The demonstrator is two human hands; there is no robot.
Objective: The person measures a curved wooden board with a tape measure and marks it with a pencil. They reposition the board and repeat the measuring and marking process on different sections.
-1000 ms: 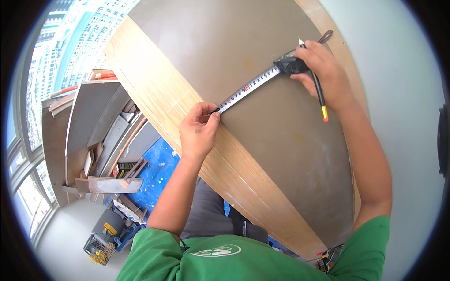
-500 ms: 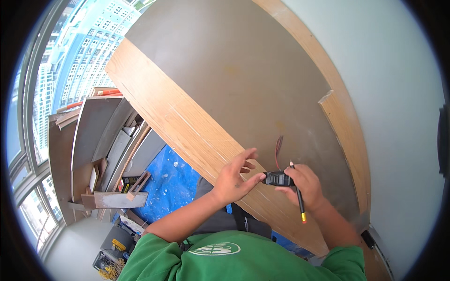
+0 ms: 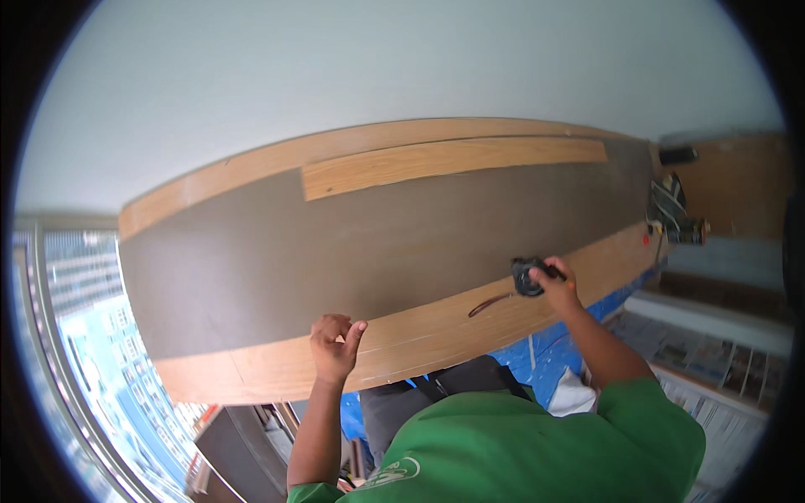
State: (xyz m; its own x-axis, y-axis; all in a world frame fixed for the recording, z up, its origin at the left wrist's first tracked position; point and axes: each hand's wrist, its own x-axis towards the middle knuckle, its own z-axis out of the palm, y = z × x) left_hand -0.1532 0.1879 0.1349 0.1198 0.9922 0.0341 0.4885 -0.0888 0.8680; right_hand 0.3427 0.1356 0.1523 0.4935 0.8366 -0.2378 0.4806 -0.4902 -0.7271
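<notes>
My right hand (image 3: 557, 285) is closed round a black tape measure (image 3: 528, 275) with a thin dark red wrist strap (image 3: 489, 306) hanging from it. An orange tip of the pencil pokes out by the same hand; the rest of the pencil is hardly visible. To the left, my left hand (image 3: 336, 342) is held over the near wooden edge of the panel, empty, its fingers loosely curled and the thumb apart. Beneath both hands lies a long grey-brown panel (image 3: 402, 226) bordered by light wood strips. A loose wooden strip (image 3: 453, 163) rests along its far side.
A pale wall (image 3: 402, 59) rises behind the panel. Windows (image 3: 75, 335) are at the left. Blue sheeting (image 3: 545, 348) covers the floor, with stacked boards (image 3: 239, 448) at the lower left. Dark tools and a can (image 3: 688, 230) sit at the panel's right end.
My view has swung round, so the panel now runs across it. My hands have moved apart; the tape measure stays in the right hand, and the left has drawn away from it.
</notes>
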